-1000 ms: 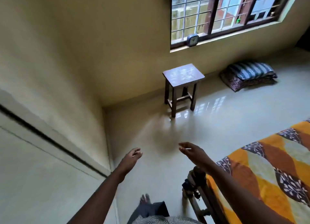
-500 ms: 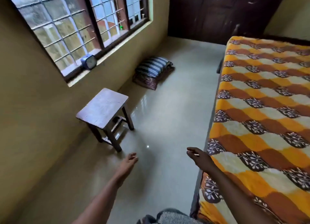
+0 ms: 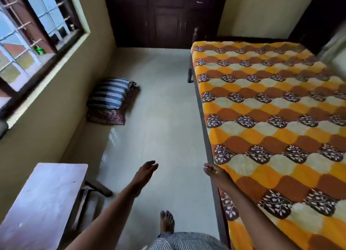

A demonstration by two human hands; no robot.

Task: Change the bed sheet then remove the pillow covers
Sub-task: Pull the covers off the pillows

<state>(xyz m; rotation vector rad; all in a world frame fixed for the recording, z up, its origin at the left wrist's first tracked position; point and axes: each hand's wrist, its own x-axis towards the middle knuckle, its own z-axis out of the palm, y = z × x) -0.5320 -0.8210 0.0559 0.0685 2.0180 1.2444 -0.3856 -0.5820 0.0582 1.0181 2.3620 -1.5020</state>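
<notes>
The person stood on the pale floor beside the bed, one bare foot showing near the bottom of the view. The left hand hung out over the floor with its fingers straight and relaxed, grasping nothing. The right hand was at the near left edge of the bed, with its fingers bent inward. Whether they pinched the cloth or merely hovered by it could not be told from this angle.

The bed sheet, patterned in orange, brown and cream with dark leaf motifs, lay spread flat over the whole bed from its near edge to its far corners. The dark bed frame showed along its left edge.

The striped pillow lay on the floor against the left wall, below the window, stacked on a patterned pillow; both were well apart from the bed. A wooden stool stood at the near left, close to the same wall. A dark wardrobe filled the far wall.
</notes>
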